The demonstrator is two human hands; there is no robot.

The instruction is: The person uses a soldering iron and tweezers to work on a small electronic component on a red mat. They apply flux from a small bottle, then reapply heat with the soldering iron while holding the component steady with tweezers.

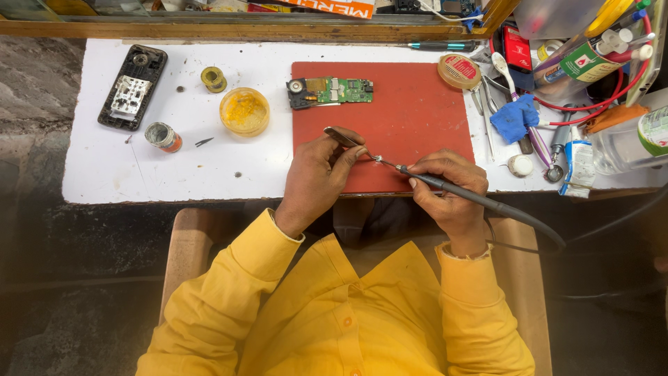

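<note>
The right hand point(451, 191) gripped a dark soldering iron point(480, 200), its tip at the near edge of the red mat point(410, 118). The left hand point(316, 177) pinched metal tweezers point(341, 137) meeting that tip. A green circuit board point(330, 91) lay at the mat's far-left corner, a yellow flux tub point(245, 111) just left of the mat.

Phone shell point(132, 87), yellow jar point(244, 111), perhaps flux

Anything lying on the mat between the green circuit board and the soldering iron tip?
No. In the head view, only bare red mat lies between the circuit board and the soldering iron tip.
</note>
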